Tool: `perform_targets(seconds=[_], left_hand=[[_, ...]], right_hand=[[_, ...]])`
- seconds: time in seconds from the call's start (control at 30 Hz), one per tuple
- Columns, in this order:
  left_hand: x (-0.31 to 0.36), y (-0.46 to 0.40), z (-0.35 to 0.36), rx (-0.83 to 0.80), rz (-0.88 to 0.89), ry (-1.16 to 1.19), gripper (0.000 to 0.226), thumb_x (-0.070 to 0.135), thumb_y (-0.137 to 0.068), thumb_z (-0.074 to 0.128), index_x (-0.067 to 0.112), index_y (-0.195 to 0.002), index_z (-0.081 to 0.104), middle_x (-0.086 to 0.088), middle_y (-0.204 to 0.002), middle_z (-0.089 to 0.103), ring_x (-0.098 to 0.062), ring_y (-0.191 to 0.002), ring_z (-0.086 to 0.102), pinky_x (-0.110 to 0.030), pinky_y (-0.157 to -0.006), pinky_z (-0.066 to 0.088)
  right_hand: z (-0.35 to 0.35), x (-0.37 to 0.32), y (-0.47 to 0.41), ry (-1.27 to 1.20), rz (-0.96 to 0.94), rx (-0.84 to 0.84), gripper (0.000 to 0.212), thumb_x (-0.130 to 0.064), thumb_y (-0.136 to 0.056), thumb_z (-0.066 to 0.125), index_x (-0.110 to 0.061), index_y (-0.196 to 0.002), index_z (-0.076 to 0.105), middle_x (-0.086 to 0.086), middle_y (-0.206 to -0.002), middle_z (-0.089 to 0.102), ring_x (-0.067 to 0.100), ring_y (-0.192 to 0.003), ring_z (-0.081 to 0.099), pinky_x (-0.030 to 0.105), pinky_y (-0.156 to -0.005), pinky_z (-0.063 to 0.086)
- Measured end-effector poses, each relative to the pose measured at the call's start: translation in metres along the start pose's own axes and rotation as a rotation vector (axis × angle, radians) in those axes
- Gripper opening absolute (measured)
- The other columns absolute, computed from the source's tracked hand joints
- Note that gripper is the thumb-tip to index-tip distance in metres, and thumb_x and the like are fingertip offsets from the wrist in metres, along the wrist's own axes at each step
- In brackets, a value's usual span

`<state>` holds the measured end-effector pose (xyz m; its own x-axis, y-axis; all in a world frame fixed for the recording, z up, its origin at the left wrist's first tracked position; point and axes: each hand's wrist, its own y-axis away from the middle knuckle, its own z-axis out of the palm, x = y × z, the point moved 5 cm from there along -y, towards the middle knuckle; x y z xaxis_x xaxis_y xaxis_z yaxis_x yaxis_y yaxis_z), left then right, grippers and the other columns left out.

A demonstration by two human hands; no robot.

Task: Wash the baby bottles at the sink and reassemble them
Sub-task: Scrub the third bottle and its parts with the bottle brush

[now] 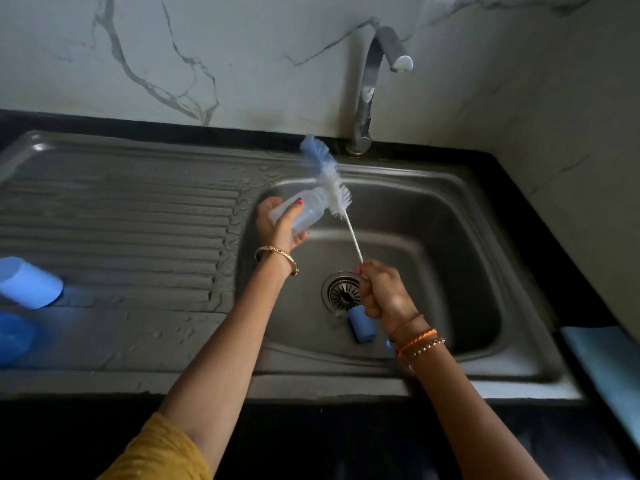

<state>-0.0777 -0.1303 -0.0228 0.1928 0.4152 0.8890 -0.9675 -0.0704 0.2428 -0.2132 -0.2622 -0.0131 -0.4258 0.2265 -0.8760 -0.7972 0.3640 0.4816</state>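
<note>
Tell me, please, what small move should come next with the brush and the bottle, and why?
Probably guide the bristle head into the bottle's mouth. The left hand holds the clear bottle over the sink, while the right hand grips the brush by its handle, and the bristles lie outside, across the opening.

Sink basin (pixel 450 271) floor open right of drain (pixel 341 291); blue sponge block (pixel 362 325) lies just beside drain, at near side. Tap spout (pixel 377 81) overhangs basin's far edge. Brush (pixel 329 181) and bottle (pixel 301 211) held above basin's left rim. Ribbed drainboard (pixel 121 220) free across middle; blue cup (pixel 29 282) and blue lid (pixel 14 336) crowd its left edge.
</note>
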Motion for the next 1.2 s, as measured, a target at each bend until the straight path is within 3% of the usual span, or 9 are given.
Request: perform_targets(seconds=[0.13, 0.27, 0.47, 0.6, 0.67, 0.83, 0.97, 1.1, 1.2], left_hand=[[-0.015, 0.003, -0.017, 0.117, -0.065, 0.080, 0.024, 0.027, -0.088, 0.061, 0.017, -0.105, 0.048, -0.007, -0.103, 0.053, -0.019, -0.067, 0.058, -0.017, -0.039, 0.047], [-0.016, -0.001, -0.026, 0.067, -0.091, -0.013, 0.032, 0.036, -0.086, 0.062, 0.014, -0.108, 0.052, -0.010, -0.104, 0.057, -0.015, -0.069, 0.059, -0.016, -0.041, 0.048], [-0.019, 0.001, -0.021, 0.062, -0.151, 0.080, 0.051, 0.037, -0.087, 0.060, 0.005, -0.125, 0.049, -0.017, -0.105, 0.055, -0.020, -0.061, 0.055, -0.015, -0.037, 0.044], [-0.016, 0.002, -0.019, 0.004, -0.193, 0.151, 0.037, 0.024, -0.088, 0.062, 0.011, -0.120, 0.049, -0.007, -0.094, 0.056, -0.019, -0.065, 0.056, -0.015, -0.042, 0.046], [-0.014, 0.004, -0.017, -0.074, -0.216, 0.183, 0.029, 0.013, -0.087, 0.060, 0.013, -0.113, 0.047, -0.010, -0.099, 0.054, -0.020, -0.068, 0.055, -0.015, -0.044, 0.046], [-0.011, 0.006, -0.012, -0.144, -0.165, 0.179, 0.056, -0.011, -0.075, 0.060, 0.001, -0.127, 0.042, -0.014, -0.111, 0.049, -0.023, -0.083, 0.055, -0.015, -0.053, 0.052], [-0.014, 0.012, -0.012, -0.104, -0.174, 0.194, 0.021, -0.002, -0.083, 0.060, 0.007, -0.102, 0.057, -0.012, -0.098, 0.057, -0.020, -0.074, 0.059, -0.014, -0.048, 0.050], [-0.013, 0.010, -0.017, 0.039, -0.124, 0.148, 0.029, 0.020, -0.083, 0.066, 0.010, -0.107, 0.053, -0.007, -0.101, 0.056, -0.017, -0.083, 0.059, -0.020, -0.055, 0.053], [-0.011, 0.009, -0.023, 0.104, -0.123, 0.156, 0.024, 0.021, -0.081, 0.069, 0.010, -0.093, 0.053, -0.005, -0.088, 0.054, -0.016, -0.074, 0.057, -0.021, -0.055, 0.056]], right_hand=[[0.003, -0.006, 0.001, 0.014, -0.127, -0.013, 0.029, -0.009, -0.095, 0.035, -0.015, -0.070, 0.047, -0.009, -0.040, 0.030, 0.001, -0.030, 0.021, 0.010, -0.032, 0.014], [0.002, 0.005, 0.001, 0.266, -0.090, -0.052, 0.031, -0.011, -0.097, 0.037, -0.014, -0.068, 0.050, -0.001, -0.049, 0.033, 0.001, -0.027, 0.025, 0.012, -0.030, 0.017], [0.000, 0.003, -0.002, 0.296, -0.211, 0.047, 0.031, -0.008, -0.094, 0.038, -0.014, -0.065, 0.050, -0.004, -0.051, 0.035, 0.001, -0.033, 0.031, 0.010, -0.031, 0.022], [-0.003, 0.004, -0.007, 0.359, -0.194, 0.076, 0.033, -0.008, -0.094, 0.037, -0.016, -0.065, 0.051, -0.003, -0.052, 0.039, 0.003, -0.039, 0.035, 0.011, -0.031, 0.024], [-0.011, -0.001, -0.009, 0.324, -0.221, 0.146, 0.031, -0.008, -0.094, 0.037, -0.015, -0.067, 0.051, -0.002, -0.053, 0.041, 0.007, -0.045, 0.036, 0.011, -0.033, 0.026], [0.000, 0.003, -0.002, 0.322, -0.277, 0.030, 0.033, -0.008, -0.094, 0.041, -0.016, -0.064, 0.052, -0.005, -0.047, 0.037, 0.001, -0.031, 0.033, 0.012, -0.032, 0.025], [-0.004, -0.004, -0.008, 0.293, -0.242, 0.081, 0.032, -0.008, -0.094, 0.040, -0.016, -0.066, 0.053, -0.002, -0.053, 0.039, 0.004, -0.041, 0.034, 0.011, -0.033, 0.024], [-0.007, -0.003, -0.003, 0.324, -0.323, 0.071, 0.031, -0.008, -0.093, 0.041, -0.017, -0.066, 0.053, -0.004, -0.050, 0.039, 0.002, -0.039, 0.034, 0.011, -0.035, 0.025], [-0.003, 0.001, -0.005, 0.370, -0.272, 0.044, 0.033, -0.009, -0.093, 0.042, -0.018, -0.064, 0.055, -0.005, -0.050, 0.040, 0.002, -0.038, 0.035, 0.011, -0.034, 0.026]])
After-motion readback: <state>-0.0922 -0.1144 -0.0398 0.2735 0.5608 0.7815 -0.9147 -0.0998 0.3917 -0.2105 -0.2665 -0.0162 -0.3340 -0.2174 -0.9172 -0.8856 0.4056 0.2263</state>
